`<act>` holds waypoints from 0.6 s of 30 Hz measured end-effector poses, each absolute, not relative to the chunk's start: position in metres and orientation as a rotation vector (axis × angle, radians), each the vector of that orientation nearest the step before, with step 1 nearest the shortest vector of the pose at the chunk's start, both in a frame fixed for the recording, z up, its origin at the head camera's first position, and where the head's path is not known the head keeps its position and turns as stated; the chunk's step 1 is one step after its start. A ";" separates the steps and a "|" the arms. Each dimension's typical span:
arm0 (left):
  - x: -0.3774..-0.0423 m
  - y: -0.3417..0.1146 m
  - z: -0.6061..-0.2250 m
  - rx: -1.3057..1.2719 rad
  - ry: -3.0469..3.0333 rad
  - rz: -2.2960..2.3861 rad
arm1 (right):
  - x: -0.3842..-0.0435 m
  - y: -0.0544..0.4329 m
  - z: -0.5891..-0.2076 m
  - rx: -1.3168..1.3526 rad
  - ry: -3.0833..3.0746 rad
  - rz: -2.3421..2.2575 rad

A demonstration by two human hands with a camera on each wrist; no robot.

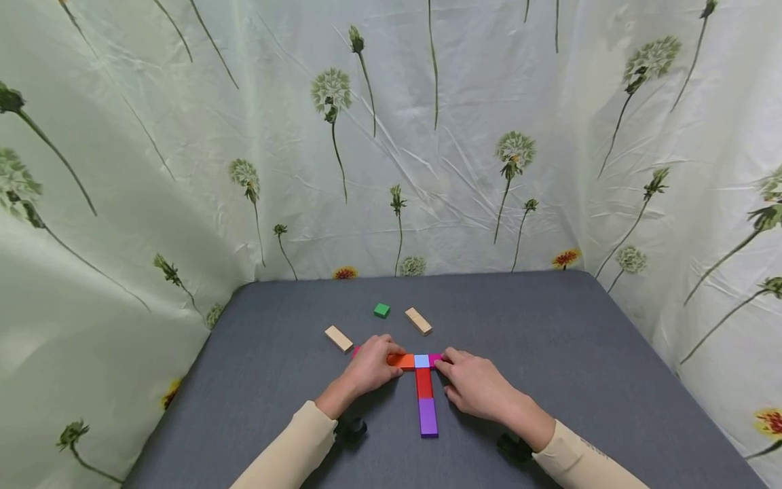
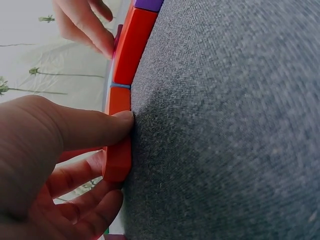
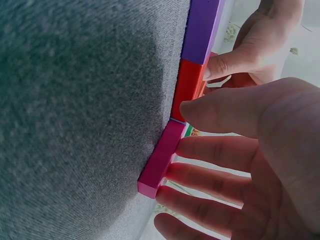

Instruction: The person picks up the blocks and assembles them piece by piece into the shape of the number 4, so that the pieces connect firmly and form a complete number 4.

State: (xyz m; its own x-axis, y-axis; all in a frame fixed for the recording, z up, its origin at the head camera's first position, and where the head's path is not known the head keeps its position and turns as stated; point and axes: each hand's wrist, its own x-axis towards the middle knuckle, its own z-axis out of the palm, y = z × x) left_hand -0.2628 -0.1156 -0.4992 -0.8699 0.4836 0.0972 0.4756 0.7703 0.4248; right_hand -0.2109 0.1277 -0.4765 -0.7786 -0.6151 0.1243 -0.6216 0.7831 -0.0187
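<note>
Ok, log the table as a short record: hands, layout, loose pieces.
left hand: pinches orange block
right hand: fingers touch magenta block
across, left to right: orange block, light blue block, magenta block
down from light blue block: red block, purple block
loose, farther off: green block, left wooden block, right wooden block
partly hidden by left hand: pink piece

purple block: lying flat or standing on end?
Flat. In the head view, the purple block lies lengthwise on the dark table, its far end meeting the red block.
</note>
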 end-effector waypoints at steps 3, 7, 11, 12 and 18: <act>-0.263 -0.115 -0.499 0.791 2.936 0.697 | -0.212 0.128 -0.476 0.987 -2.869 0.082; -0.264 -0.115 -0.499 0.790 2.926 0.695 | -0.212 0.128 -0.477 0.984 -2.874 0.081; -0.264 -0.115 -0.499 0.800 2.930 0.699 | -0.213 0.128 -0.476 0.992 -2.860 0.091; -0.264 -0.115 -0.499 0.802 2.932 0.700 | -0.213 0.128 -0.476 0.994 -2.857 0.090; -0.263 -0.116 -0.501 0.805 2.932 0.708 | -0.213 0.128 -0.476 0.995 -2.867 0.104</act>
State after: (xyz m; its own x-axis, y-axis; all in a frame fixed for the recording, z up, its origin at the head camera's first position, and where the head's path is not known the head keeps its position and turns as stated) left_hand -0.2627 -0.1157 -0.5007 -0.8670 0.4886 0.0982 0.4796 0.7643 0.4310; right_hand -0.2130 0.1276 -0.4764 -0.7804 -0.6133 0.1218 -0.6205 0.7837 -0.0297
